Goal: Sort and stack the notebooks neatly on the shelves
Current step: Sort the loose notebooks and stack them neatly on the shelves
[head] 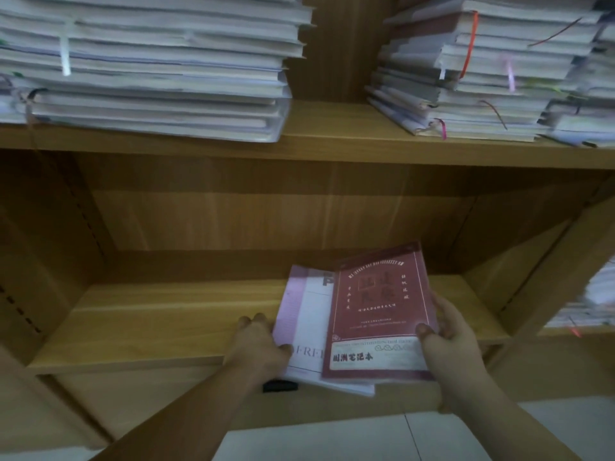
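A dark red notebook (379, 311) with a cream label lies on top of a pink and white notebook (303, 314), both over the front of the lower wooden shelf (159, 314). My right hand (449, 331) grips the red notebook's right edge, thumb on its cover. My left hand (263, 341) holds the pink notebook's left edge, thumb on its cover. The two books overhang the shelf's front edge, and a small black item (279, 385) shows beneath them.
The upper shelf (332, 141) carries a tall blurred pile of notebooks (149, 68) at left and another pile (482, 78) at right, with ribbon markers hanging out. More stacked books (592, 304) sit in the neighbouring compartment at right. A white floor (332, 440) lies below.
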`<state>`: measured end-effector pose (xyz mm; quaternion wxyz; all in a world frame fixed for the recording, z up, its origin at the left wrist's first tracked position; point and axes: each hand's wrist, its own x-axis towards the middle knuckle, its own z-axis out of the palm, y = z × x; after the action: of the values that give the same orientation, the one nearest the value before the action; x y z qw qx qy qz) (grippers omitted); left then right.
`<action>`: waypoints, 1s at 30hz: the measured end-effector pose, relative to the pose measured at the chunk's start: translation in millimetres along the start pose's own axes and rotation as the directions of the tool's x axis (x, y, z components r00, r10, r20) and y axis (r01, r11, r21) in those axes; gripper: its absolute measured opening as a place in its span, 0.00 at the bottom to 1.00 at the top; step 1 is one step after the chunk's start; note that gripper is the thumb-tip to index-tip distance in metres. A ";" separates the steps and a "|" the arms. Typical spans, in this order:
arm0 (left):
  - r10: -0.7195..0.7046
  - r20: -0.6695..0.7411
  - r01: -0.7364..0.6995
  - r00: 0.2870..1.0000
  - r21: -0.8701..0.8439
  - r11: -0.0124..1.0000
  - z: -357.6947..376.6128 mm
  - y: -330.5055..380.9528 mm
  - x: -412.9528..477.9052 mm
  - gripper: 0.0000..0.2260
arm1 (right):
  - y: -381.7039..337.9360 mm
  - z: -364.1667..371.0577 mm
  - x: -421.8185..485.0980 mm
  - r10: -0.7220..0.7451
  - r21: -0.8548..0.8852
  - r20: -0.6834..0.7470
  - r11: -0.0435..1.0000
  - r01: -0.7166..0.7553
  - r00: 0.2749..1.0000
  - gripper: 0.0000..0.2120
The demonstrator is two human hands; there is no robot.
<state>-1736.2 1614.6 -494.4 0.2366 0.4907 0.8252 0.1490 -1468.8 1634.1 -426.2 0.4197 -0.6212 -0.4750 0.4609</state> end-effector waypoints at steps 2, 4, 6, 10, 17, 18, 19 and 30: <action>-0.032 0.025 0.035 0.999 -0.127 0.991 1.2 1.5 -1.4 0.21 | 0.9 -0.8 1.2 0.035 0.016 0.012 0.999 -0.035 0.999 0.26; -0.055 0.141 0.110 0.988 -0.414 0.904 2.3 5.4 -5.3 0.18 | 4.7 -2.3 1.6 0.100 0.017 0.035 0.995 -0.101 0.994 0.26; -0.041 0.256 0.183 0.966 -0.561 0.807 -1.9 6.9 -13.1 0.11 | 10.6 -3.1 2.2 0.191 0.016 0.109 0.981 -0.194 0.975 0.25; -0.023 0.407 0.268 0.913 -0.558 0.786 -9.3 -4.0 -28.8 0.10 | 18.6 2.6 -2.2 0.285 -0.149 0.225 0.955 -0.256 0.932 0.20; 0.034 0.449 0.239 0.893 -0.536 0.810 -14.9 -7.9 -54.3 0.05 | 29.8 36.4 -14.6 0.331 -0.272 0.426 0.934 -0.230 0.842 0.21; 0.033 0.434 0.216 0.900 -0.510 0.832 -17.9 -7.6 -55.6 0.05 | 30.9 39.8 -15.5 0.325 -0.264 0.442 0.938 -0.226 0.836 0.23; 0.033 0.433 0.210 0.901 -0.501 0.840 -20.4 -8.5 -55.0 0.06 | 31.4 42.2 -16.2 0.319 -0.264 0.447 0.940 -0.217 0.836 0.24; 0.127 0.164 -0.031 0.978 -0.487 0.873 -85.0 -59.0 -88.3 0.21 | 8.9 68.3 -56.6 0.033 -0.223 0.465 0.971 0.081 0.885 0.34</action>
<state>-1789.5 1507.7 -429.3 0.4229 0.4618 0.7148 0.3114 -1540.4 1582.8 -440.1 0.2222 -0.5321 -0.6206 0.5313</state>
